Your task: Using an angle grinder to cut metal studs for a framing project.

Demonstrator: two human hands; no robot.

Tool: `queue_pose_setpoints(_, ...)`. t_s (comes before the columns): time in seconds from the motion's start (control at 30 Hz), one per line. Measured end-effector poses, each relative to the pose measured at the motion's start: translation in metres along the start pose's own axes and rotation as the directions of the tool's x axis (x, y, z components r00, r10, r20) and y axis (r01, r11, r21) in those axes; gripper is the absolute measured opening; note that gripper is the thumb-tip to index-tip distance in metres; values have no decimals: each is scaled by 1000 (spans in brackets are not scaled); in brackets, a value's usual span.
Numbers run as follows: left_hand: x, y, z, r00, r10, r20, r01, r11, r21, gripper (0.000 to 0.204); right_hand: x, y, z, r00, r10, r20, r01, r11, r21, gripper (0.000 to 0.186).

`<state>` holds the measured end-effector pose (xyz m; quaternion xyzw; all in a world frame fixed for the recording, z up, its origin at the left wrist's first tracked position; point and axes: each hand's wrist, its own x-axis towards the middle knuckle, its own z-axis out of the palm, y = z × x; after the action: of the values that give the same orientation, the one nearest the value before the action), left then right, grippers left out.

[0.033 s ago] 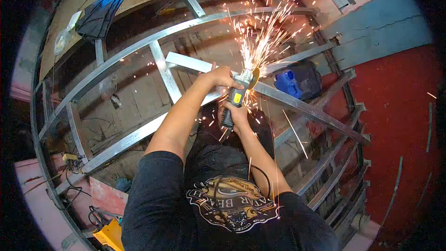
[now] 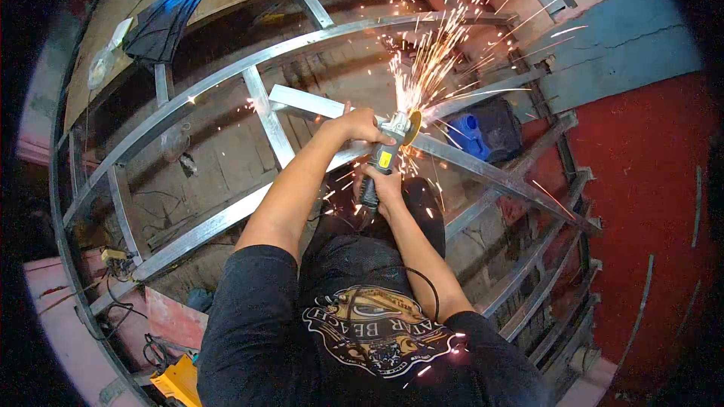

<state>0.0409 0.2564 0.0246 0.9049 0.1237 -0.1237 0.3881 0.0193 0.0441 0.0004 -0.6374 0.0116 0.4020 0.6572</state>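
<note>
An angle grinder (image 2: pixel 386 157) with a grey and black body and a yellow label is held in both hands at the middle of the view. My left hand (image 2: pixel 363 125) is closed around its front part, close to a square steel tube (image 2: pixel 305 101). Lower down, my right hand (image 2: pixel 385 185) grips the rear handle. The yellowish disc (image 2: pixel 412 128) meets the metal near where the tube joins a longer steel bar (image 2: pixel 483 164). Bright sparks (image 2: pixel 422 79) spray up and away from the disc, hiding the exact contact point.
Welded steel frame bars (image 2: pixel 260 109) surround me, some crossing at angles. Beyond the grinder lie a blue plastic container (image 2: pixel 467 136) and a dark case (image 2: pixel 504 130). A black power cord (image 2: pixel 427 280) loops by my right forearm. A yellow tool (image 2: pixel 179 381) sits at lower left.
The spark spray has changed shape, with more streaks reaching to the right. My hands and the grinder stay almost in the same place.
</note>
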Motion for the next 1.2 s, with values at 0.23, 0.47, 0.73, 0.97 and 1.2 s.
queue_pose_setpoints(0.23, -1, -4, 6, 998, 6, -61, -5, 1000, 11, 90, -3, -2, -1, 998, -54, -32, 52, 997, -57, 28)
queue_pose_setpoints(0.47, -29, -29, -6, 940, 205, -271, -171, 975, 144, 89, -12, -35, -26, 969, -230, -85, 224, 971, -80, 27)
queue_pose_setpoints(0.73, -7, -76, -19, 960, 156, -233, 27, 776, 631, 63, -40, -79, -91, 934, -303, -190, 307, 952, -7, 23)
queue_pose_setpoints(0.97, 39, -70, -56, 994, -52, 93, -16, 791, 611, 49, -51, -69, -115, 945, -233, -232, 242, 970, 10, 24)
queue_pose_setpoints(1.2, 99, -78, -79, 869, -314, 382, 117, 881, 459, 99, -45, -66, -118, 947, -233, -220, 249, 968, 46, 22)
